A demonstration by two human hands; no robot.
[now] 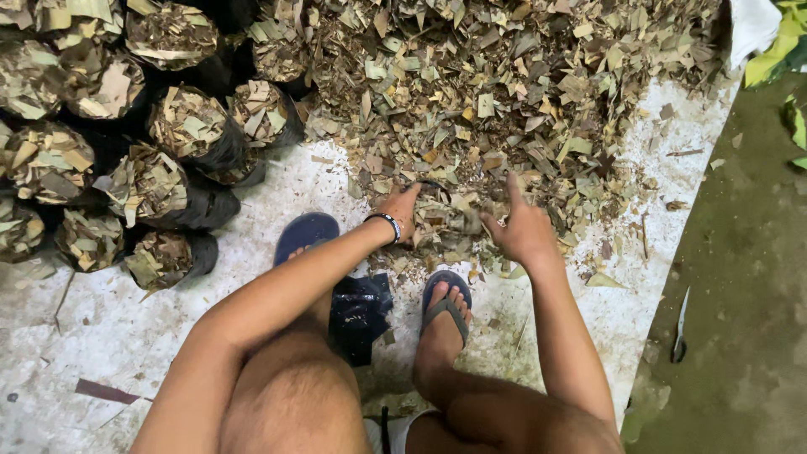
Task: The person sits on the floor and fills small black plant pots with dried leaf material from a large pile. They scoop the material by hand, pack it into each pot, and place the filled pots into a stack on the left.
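Head view, looking down past bare knees. The person squats on a pale sheet point(126, 336) spread over the floor, feet in blue sandals point(307, 235), facing a broad pile of chopped dry leaves point(504, 92) that covers the upper middle of the sheet.

The left hand point(402, 210), a dark band at its wrist, rests at the near edge of the pile with its fingers curled around the rim of a small black bag point(433, 187). Only a thin dark arc of that rim shows among the leaf pieces, so the bag appears to be held open low against the pile, where loose material can be drawn in. The right hand point(523, 227) sits just beside it, thumb raised, fingers bent and buried in leaf litter; whether they clutch a handful or only press on it cannot be told.

A crumpled stack of empty black bags point(360, 307) lies between the feet, within easy reach. At the left, well apart from the hands, filled black bags point(168, 189) stand and lean packed together, each topped with the same leaf pieces. Bare greenish ground point(748, 252) borders the sheet on the right, with yellow-green fresh leaves point(786, 42) in the upper corner.
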